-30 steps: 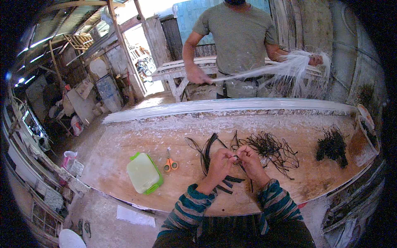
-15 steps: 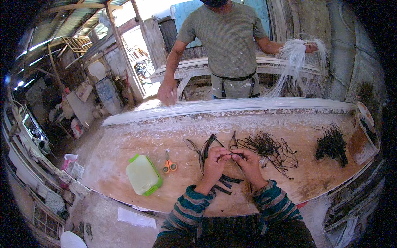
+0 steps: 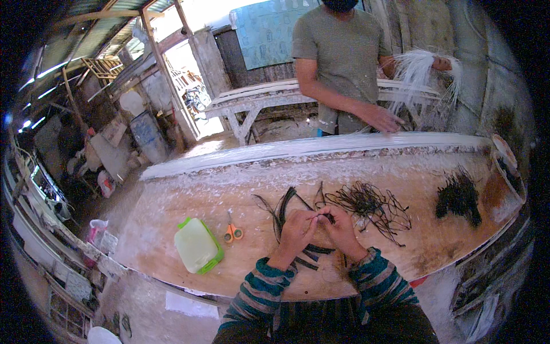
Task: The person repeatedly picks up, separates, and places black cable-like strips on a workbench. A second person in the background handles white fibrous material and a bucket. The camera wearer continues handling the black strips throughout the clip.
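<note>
Both my hands meet over the near middle of the wooden table (image 3: 154,229), fingertips pinched together. My left hand (image 3: 297,229) and my right hand (image 3: 342,229) are closed on a thin dark strand, mostly hidden by the fingers. Black strips (image 3: 285,200) lie beyond and beside my left hand, and short black pieces (image 3: 306,264) show below it. To the right of my right hand spreads a loose tangle of black cord (image 3: 378,209). Orange-handled scissors (image 3: 232,232) and a pale box with a green rim (image 3: 197,246) lie to the left.
A dark bristly bundle (image 3: 458,200) lies at the right, beside a stained bucket (image 3: 504,186). Across the table, beyond a long white-coated ledge (image 3: 321,148), another person (image 3: 344,69) holds a bunch of white fibres (image 3: 413,71).
The other person has shifted to the right, and their free hand has swung across from the left to the right. My hands stay together, with the fingertips slightly shifted.
</note>
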Tool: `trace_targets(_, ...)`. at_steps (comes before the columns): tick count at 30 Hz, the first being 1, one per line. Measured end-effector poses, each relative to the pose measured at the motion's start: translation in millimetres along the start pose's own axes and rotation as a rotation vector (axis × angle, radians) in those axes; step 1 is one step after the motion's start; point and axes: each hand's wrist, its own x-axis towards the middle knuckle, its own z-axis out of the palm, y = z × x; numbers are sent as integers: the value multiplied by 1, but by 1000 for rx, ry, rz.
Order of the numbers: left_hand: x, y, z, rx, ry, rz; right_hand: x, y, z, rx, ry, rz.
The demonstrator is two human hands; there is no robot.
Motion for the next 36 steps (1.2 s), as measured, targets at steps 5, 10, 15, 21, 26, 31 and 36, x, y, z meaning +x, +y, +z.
trace_targets(5, 2, 5, 0, 52, 27, 33, 1, -10, -4, -132, -65, 46)
trace_targets(10, 1, 4, 0, 82, 47, 13, 2, -13, -4, -9, -147, 68)
trace_targets(15, -7, -14, 5, -170, 24, -199, 0, -7, -3, 418, -241, 368)
trace_targets(21, -5, -11, 8, -452, -20, -442, 1, -3, 1, 813, -179, 622)
trace_targets(26, -8, -20, 14, -399, -6, -405, -3, 0, 0, 922, -133, 654)
trace_targets(31, -8, -12, 15, -413, -8, -540, -4, -1, 2, 854, -78, 638)
trace_targets(36, -6, -4, 12, -405, 12, -450, -4, 5, 3, 771, -58, 542)
